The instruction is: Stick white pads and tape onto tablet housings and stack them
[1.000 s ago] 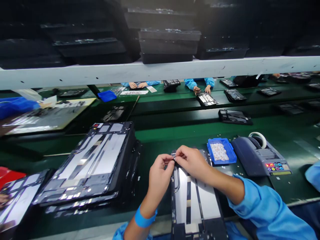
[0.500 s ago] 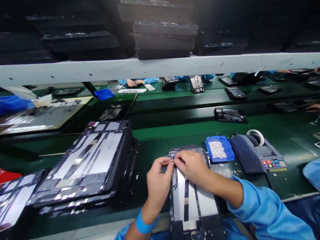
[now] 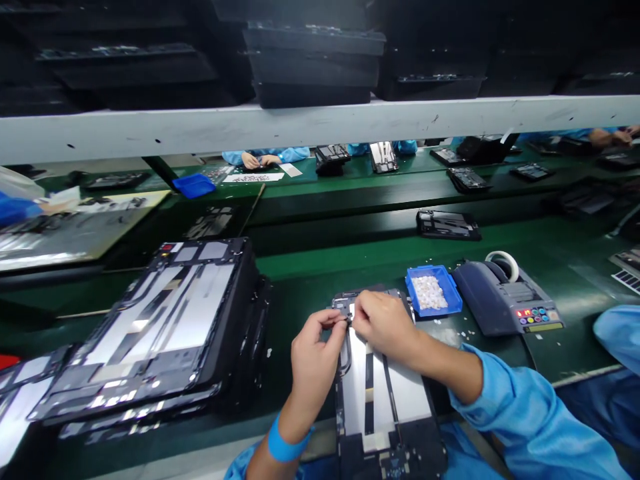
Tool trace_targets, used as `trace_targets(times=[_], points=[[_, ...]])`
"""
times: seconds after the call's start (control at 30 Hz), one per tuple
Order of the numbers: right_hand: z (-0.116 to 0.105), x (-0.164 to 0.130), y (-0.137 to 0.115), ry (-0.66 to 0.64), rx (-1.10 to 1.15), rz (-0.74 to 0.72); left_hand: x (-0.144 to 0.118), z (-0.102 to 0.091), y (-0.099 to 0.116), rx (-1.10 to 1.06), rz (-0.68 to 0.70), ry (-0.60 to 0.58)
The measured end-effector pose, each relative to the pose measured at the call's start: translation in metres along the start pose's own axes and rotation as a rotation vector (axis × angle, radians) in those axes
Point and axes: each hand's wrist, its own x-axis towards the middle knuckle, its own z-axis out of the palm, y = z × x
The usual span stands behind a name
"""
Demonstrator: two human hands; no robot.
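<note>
hands pinch at the frame [image 3: 385, 393] top edge: left hand [image 3: 314, 357], right hand [image 3: 384, 325]; blue tray [image 3: 433, 291] just beside.

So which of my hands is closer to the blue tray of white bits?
Right. Your right hand sits just left of the blue tray; your left hand is farther left, beyond the right one.

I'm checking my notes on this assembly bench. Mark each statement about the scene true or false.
1. Both hands meet at the far end of the panel. True: left hand and right hand pinch at the panel.
2. The blue tray is left of the panel. False: the blue tray sits right of it.
3. A tape dispenser stands beside the tray. True: tape dispenser.
4. The stack of panels is on the right. False: the stack of panels lies left.
</note>
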Motion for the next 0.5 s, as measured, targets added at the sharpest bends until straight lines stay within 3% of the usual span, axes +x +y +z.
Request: trace_targets(times=[0.13,0.23,0.3,0.4,0.5], points=[[-0.041,-0.011,0.035,0.095,0.067,0.199,0.008,-0.003,-0.001,-0.14,-0.139,-0.052],[-0.061,-0.023,0.047,0.146,0.03,0.254,0.013,-0.004,-0.002,-0.159,-0.128,-0.074],[-0.057,-0.027,0.038,0.105,0.024,0.134,0.015,-0.002,-0.002,-0.164,-0.088,-0.065],[-0.032,-0.02,0.012,0.048,0.004,-0.072,0.015,0.001,-0.003,-0.151,-0.049,-0.037],[-0.006,-0.005,-0.007,0.012,-0.04,-0.114,0.013,0.002,-0.003,-0.123,-0.021,-0.022]])
